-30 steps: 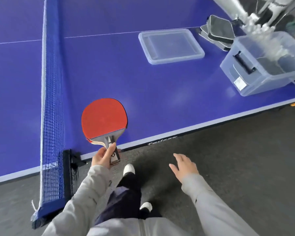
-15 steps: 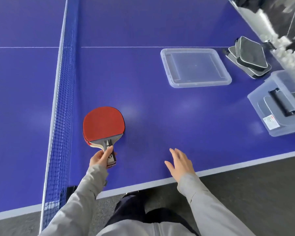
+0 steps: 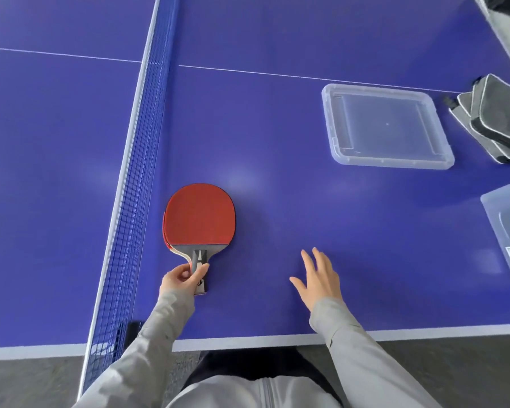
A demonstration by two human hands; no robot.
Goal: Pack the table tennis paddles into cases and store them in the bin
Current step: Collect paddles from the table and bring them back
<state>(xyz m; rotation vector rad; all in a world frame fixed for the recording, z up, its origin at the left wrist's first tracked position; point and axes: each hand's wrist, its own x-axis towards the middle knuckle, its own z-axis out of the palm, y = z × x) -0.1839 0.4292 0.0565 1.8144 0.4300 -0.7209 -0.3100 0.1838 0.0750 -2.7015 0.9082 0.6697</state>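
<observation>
The net (image 3: 133,184) is the landmark here, and it stands at the far left of the working area. Just to the right of the net lie the paddles (image 3: 199,214), a red one on top and the edge of another under it, both flat on the table (image 3: 277,201). The left hand (image 3: 180,278) pinches the handles at their lower end, with thumb and fingers curled round them.

Further right of the net, the right hand (image 3: 318,275) hovers or rests with straight, spread fingers and holds nothing. Well to the right of the net, on the far side, lies a clear lid (image 3: 386,126). Beyond it, at the picture's edge, is a pile of dark cases (image 3: 495,122). The clear bin (image 3: 507,231) is farthest from the net, on the near side, and only partly in view; something dark seems to be inside it already.

I think the step in hand is lifting the paddles to bring them to the cases. To do it well, the left hand should take both handles together firmly, so the lower paddle does not slide out. The free right hand can support the blades, or go ahead to open a case.
</observation>
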